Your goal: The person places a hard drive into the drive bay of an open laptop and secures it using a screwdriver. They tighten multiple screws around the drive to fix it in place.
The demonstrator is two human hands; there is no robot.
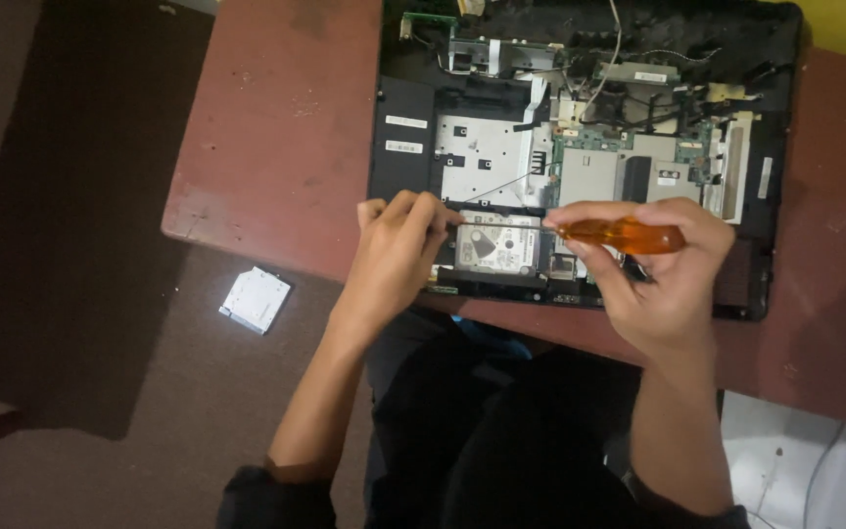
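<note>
Both hands steady an orange-handled screwdriver (pixel 619 235) over the hard drive (pixel 497 245).

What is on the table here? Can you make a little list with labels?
Table: worn reddish-brown wooden table
Main thing: opened black laptop base, insides showing
Inside it: silver rectangular hard drive
Right hand: holds orange-handled screwdriver
Left hand: fingers at the screwdriver's tip, by the drive
Floor: flat white square part
</note>
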